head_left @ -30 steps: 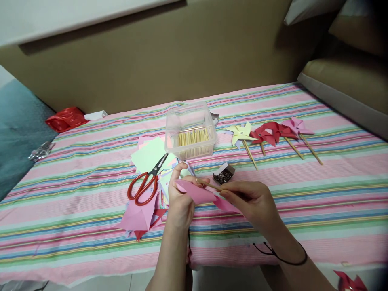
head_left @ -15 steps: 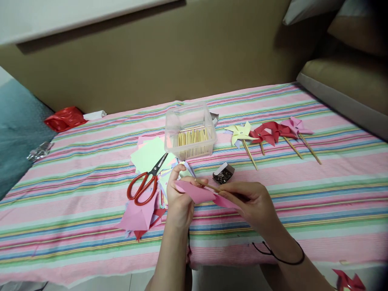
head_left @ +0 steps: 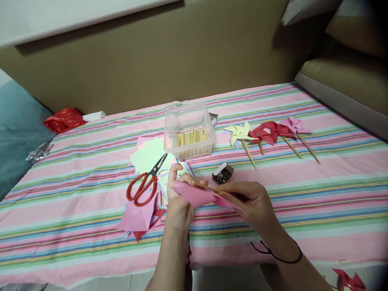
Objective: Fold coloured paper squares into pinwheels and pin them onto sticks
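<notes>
My left hand (head_left: 179,198) is closed on a folded pink paper pinwheel (head_left: 198,195), gripping its left part. In my right hand (head_left: 250,202), thumb and fingers pinch a thin wooden stick (head_left: 209,187). The stick lies along the upper side of the pink paper, its far end by my left fingers. Whether a pin joins paper and stick is hidden. Just beyond my hands sits a small open box of dark pins (head_left: 222,174). Red-handled scissors (head_left: 142,190) rest on paper sheets left of my left hand.
A clear plastic box (head_left: 189,150) holds many wooden sticks. Yellow (head_left: 240,132), red (head_left: 263,133) and pink pinwheels (head_left: 294,125) lie to the right. Green paper (head_left: 148,155) and pink paper (head_left: 136,216) lie left. Another red pinwheel (head_left: 348,279) is at the lower right. A red plastic bag (head_left: 64,120) is far left.
The stick and the pink paper have shifted very slightly to the left in my hands. Both hands keep their hold; the other things lie as before, with a small shift of view.
</notes>
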The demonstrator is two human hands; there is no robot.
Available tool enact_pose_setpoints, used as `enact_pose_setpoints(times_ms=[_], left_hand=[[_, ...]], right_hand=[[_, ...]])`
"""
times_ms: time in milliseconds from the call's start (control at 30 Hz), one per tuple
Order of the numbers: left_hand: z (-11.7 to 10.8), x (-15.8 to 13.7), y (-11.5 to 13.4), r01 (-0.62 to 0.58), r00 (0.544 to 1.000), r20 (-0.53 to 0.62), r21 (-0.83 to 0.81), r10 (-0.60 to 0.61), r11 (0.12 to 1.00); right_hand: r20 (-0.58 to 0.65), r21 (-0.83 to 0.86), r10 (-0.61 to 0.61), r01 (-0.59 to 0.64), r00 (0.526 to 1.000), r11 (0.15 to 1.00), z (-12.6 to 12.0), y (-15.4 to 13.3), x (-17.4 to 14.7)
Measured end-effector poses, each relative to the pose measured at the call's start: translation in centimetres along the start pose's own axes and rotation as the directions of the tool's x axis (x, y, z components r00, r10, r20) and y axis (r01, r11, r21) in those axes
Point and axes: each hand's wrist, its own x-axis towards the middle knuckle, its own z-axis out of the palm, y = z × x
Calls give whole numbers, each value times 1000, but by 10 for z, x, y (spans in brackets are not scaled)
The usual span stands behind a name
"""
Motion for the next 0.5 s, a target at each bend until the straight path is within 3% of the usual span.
enact_pose_setpoints(times_ms=[233, 500], left_hand=[[-1, -3, 2, 34, 998, 53, 69, -38, 997], [-4, -2, -4, -20, 999, 42, 78, 17, 997]], right_hand=[[4, -47, -48, 49, 999, 998, -1, -4, 0], [-23, -14, -76, 76, 997, 997, 1, -5, 1]])
